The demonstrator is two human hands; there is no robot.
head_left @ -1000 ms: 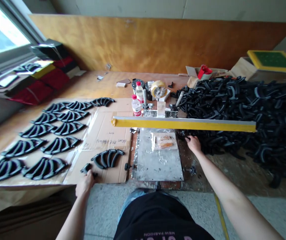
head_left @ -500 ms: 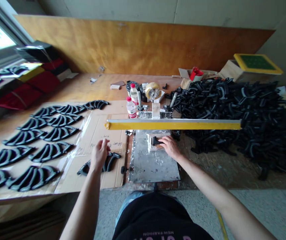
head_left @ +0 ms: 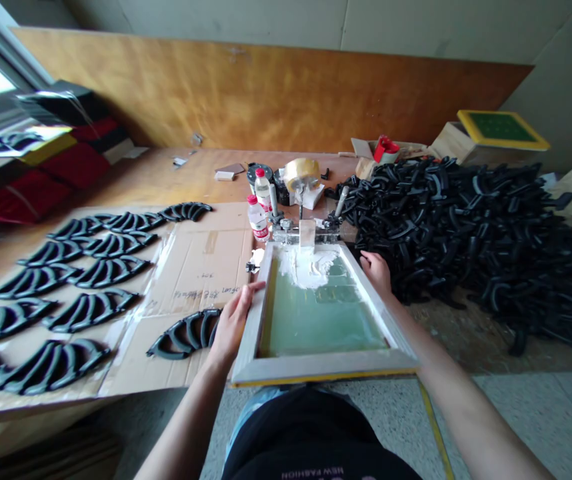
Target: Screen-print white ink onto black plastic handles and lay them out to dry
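Note:
A screen printing frame (head_left: 323, 365) with pale rails and green mesh lies lowered in front of me. White paste (head_left: 311, 267) is smeared over the far part of its mesh. My left hand (head_left: 236, 317) is closed at the left rail, its fingers along the edge. My right hand (head_left: 377, 272) is beside the far part of the right rail, fingers curled in at the edge; its grip is partly hidden. The metal plate and the small black part on it are hidden under the frame. A fan of black curved parts (head_left: 181, 337) lies near my left forearm.
Several fans of black curved parts (head_left: 93, 310) cover the cardboard (head_left: 191, 260) at left. A large heap of black parts (head_left: 446, 227) lies at right. Behind the frame are a clamp (head_left: 286, 233), red-capped bottles (head_left: 257, 217) and a tape roll (head_left: 301, 175). A yellow-edged screen (head_left: 506, 130) rests on a box.
The frame has swung down from edge-on to flat over the plate. My right hand has left the small black part and moved right. My left hand has moved right to the frame's left rail.

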